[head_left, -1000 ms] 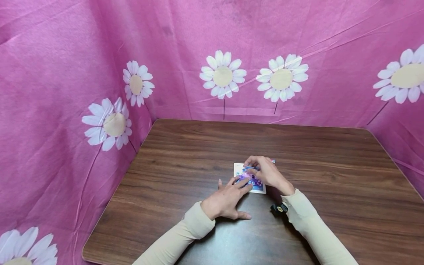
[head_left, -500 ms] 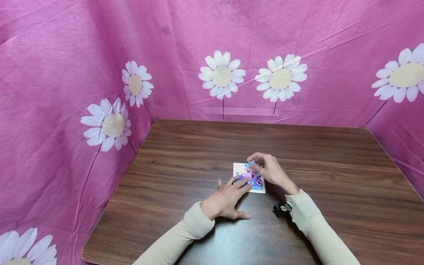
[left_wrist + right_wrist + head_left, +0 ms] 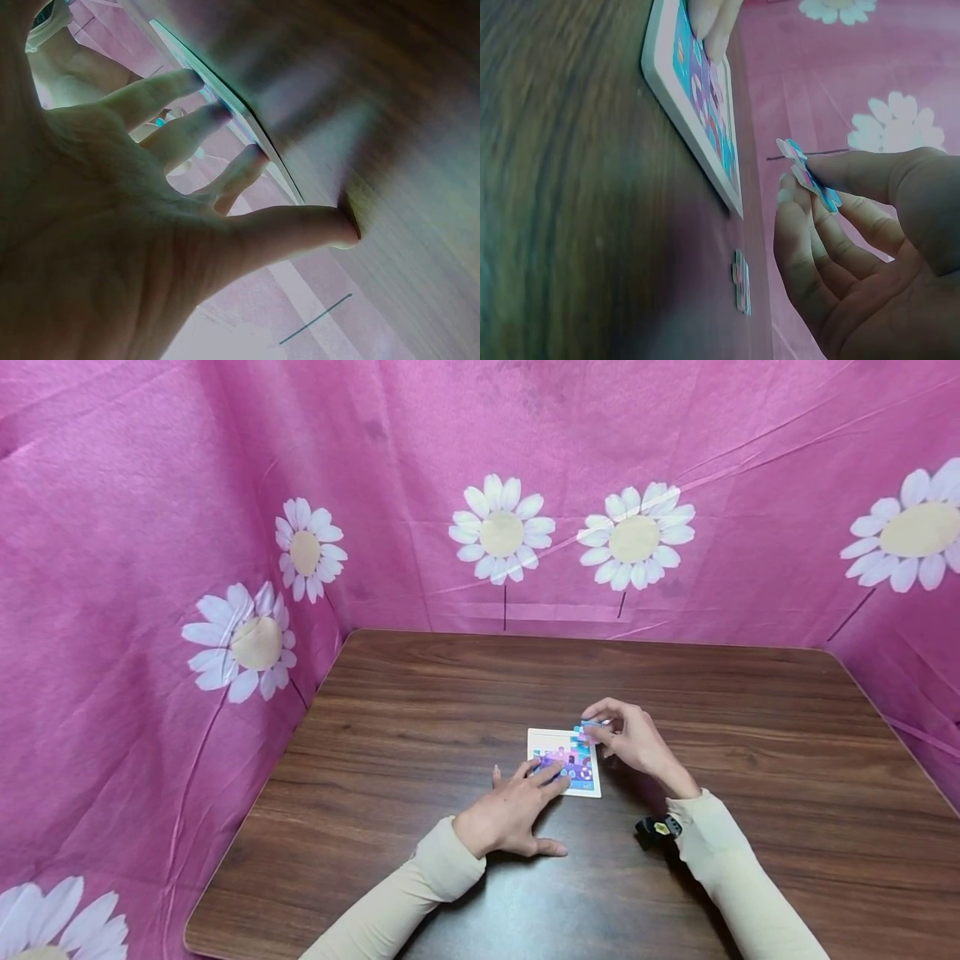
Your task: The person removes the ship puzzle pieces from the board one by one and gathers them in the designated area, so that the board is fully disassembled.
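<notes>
A small jigsaw puzzle in a white tray (image 3: 542,741) lies on the table, its lower part filled with purple, pink and blue pieces and its upper left bare white. My left hand (image 3: 513,814) is spread, with fingertips resting on the puzzle and the thumb out over the tabletop; the left wrist view shows its fingers (image 3: 184,139) at the tray. Just past the tray's upper right corner, my right hand (image 3: 636,745) pinches a blue and pink puzzle piece (image 3: 810,176) between thumb and fingers, raised above the table.
In the right wrist view, more puzzle pieces (image 3: 741,282) lie on the table beside the tray, largely hidden under the right hand in the head view. The brown wooden table (image 3: 420,693) is backed by a pink cloth (image 3: 397,485) printed with daisies.
My right hand has moved right, from over the tray to beyond its upper right corner, carrying the piece along. More of the tray's upper part now shows. My left hand stays put.
</notes>
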Available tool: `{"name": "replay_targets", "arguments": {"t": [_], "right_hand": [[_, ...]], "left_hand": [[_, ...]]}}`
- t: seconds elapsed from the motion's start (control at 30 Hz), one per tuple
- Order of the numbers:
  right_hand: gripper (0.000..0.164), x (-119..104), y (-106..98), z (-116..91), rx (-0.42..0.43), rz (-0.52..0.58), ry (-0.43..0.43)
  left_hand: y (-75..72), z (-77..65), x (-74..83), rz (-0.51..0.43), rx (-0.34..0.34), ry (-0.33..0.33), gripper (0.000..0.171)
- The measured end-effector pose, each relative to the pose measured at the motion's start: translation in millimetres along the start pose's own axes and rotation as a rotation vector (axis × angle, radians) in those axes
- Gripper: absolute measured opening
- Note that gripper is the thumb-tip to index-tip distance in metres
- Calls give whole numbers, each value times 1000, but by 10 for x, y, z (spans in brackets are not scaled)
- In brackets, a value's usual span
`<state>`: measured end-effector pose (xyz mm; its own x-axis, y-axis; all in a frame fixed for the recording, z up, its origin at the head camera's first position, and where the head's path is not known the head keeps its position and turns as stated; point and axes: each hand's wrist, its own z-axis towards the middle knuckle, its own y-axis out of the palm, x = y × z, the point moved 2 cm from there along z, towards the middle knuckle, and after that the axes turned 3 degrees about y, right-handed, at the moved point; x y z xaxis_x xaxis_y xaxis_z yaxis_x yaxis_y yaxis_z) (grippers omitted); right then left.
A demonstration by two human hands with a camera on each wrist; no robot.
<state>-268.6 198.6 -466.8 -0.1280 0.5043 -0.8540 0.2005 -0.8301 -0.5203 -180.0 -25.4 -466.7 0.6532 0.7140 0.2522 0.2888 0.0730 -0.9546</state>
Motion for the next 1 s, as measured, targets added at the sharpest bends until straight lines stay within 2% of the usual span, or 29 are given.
{"name": "replay_targets", "arguments": {"t": [0.33,0.63,1.0], "right_hand": [[21,117,-160,-4,40,4,58],[28,181,-321,-42,79,39,64],[33,347,-466,-50,114,37,133]], "left_hand": [[-5,2,-6,5,8,-1,97],[-9,-1,-1,-7,-3,-1,97],[0,5,-1,-27,-19,-7,97]]}}
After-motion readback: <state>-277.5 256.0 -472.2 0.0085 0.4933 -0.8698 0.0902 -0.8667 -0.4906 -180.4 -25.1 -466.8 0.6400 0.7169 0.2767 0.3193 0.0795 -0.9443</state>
